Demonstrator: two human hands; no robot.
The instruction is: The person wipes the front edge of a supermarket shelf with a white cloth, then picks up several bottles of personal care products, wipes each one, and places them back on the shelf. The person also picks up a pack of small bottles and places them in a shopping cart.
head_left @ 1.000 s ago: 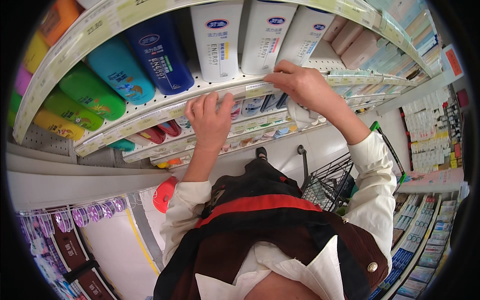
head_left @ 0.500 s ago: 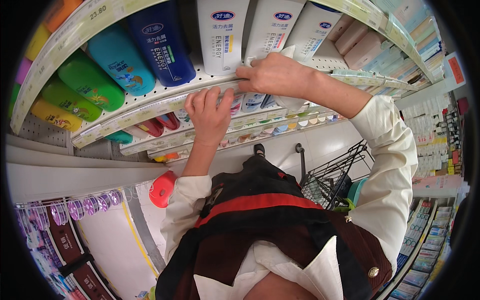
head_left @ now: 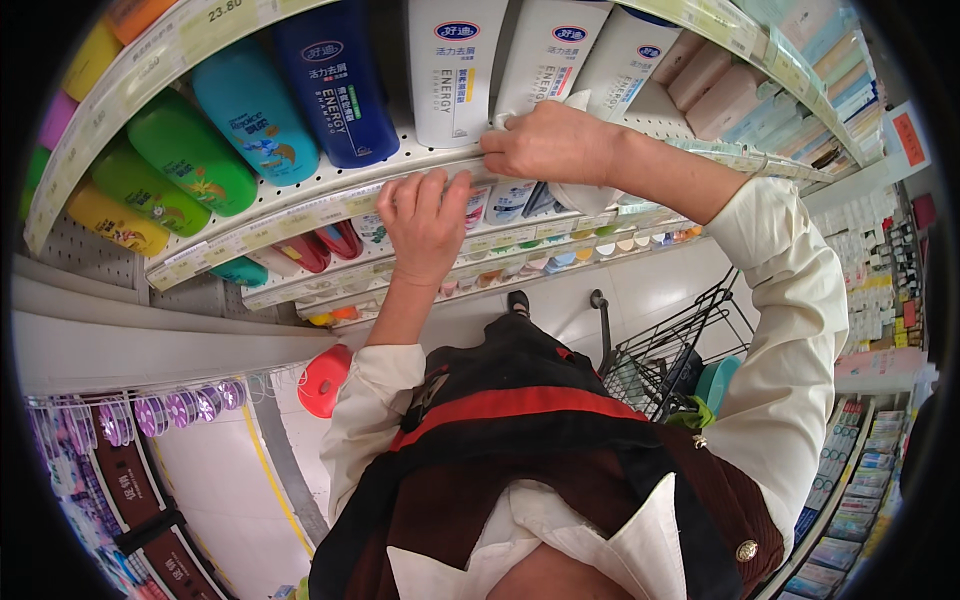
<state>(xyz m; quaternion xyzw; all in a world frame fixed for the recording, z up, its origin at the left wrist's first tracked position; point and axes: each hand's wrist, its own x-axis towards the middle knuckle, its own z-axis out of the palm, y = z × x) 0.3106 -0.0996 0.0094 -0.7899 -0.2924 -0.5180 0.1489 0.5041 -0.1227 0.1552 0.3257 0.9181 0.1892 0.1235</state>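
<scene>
My right hand (head_left: 556, 146) is closed on a white cloth (head_left: 585, 199) at the front edge of a shelf. Part of the cloth shows above the hand and part hangs below it. Just behind stand white shampoo bottles, the nearest a tall white bottle (head_left: 450, 105). My left hand (head_left: 425, 222) rests to the left with its fingers curled over the shelf's price strip (head_left: 320, 212). A dark blue bottle (head_left: 335, 90) stands behind it on the perforated shelf.
Teal (head_left: 255, 115) and green bottles (head_left: 190, 155) line the shelf's left. Pale boxes (head_left: 705, 95) fill its right end. Lower shelves hold more goods. A black wire cart (head_left: 650, 350) stands on the floor to the right, and a red round object (head_left: 325, 380) is at left.
The whole view has shifted slightly, with the bottles a little farther right and lower. Both hands keep nearly the same places at the shelf edge, the right still with the cloth.
</scene>
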